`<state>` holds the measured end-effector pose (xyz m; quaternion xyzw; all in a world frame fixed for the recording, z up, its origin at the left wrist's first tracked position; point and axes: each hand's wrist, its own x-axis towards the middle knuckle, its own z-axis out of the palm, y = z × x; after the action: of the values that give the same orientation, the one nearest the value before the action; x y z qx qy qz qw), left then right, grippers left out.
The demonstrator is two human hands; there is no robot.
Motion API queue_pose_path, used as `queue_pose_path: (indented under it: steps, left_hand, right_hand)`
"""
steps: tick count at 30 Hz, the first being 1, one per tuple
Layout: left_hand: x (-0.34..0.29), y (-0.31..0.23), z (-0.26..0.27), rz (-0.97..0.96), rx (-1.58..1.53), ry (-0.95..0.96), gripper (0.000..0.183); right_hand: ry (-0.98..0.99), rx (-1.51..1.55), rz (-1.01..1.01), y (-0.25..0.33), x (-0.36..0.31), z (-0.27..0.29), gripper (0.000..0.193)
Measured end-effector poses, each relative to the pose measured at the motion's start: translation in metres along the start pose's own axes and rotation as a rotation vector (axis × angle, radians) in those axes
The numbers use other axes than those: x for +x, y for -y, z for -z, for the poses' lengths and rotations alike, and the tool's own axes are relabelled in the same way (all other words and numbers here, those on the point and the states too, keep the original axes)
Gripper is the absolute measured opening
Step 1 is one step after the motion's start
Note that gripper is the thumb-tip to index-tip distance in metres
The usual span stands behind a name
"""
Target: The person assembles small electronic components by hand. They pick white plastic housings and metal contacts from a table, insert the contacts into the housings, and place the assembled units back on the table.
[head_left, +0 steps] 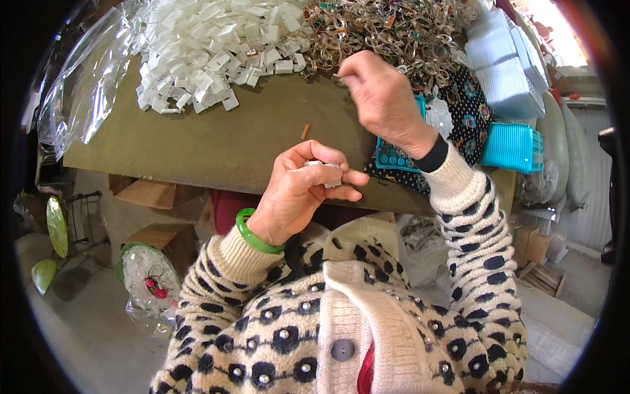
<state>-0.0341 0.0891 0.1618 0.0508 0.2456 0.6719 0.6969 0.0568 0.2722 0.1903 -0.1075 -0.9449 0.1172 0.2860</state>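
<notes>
My left hand [289, 187], with a green bangle [252, 236] at its wrist, is closed around small white plastic pieces [333, 174] just above the table's near edge. Higher up, my right hand [380, 98] is closed in a pinch beside a heap of tangled brownish, clear looped pieces [387, 29]. A tiny pale bit shows at its fingertips, too small to name. Left of that heap spreads a large pile of white plastic pieces [216, 49]. Partly hidden beneath my right wrist is a turquoise tray [392, 161] with small round items in it.
A thin brown stick [305, 131] lies on the olive table [197, 141]. Stacks of pale blue trays [502, 69] and turquoise trays [512, 148] stand at the right. Clear plastic sheeting [82, 98] covers the left corner. Below left is a bag of clear pieces [141, 272].
</notes>
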Motion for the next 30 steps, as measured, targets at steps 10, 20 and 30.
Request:
queue_pose_path:
  steps: [10,20,30]
  left_hand:
    - [0.01,-0.016,-0.012,-0.171,0.194,-0.055,0.041]
    - [0.007,-0.009,-0.021,-0.306,0.427,-0.122,0.021]
    - [0.001,0.004,-0.028,-0.295,0.46,-0.149,0.017]
  right_hand:
    - [-0.274,1.586,-0.772,0.024,-0.024,0.042,0.011]
    - [-0.363,1.31,-0.7,0.064,-0.05,0.048,0.015]
    - [-0.122,-0.037,-0.153,0.081,-0.057,0.037,0.035]
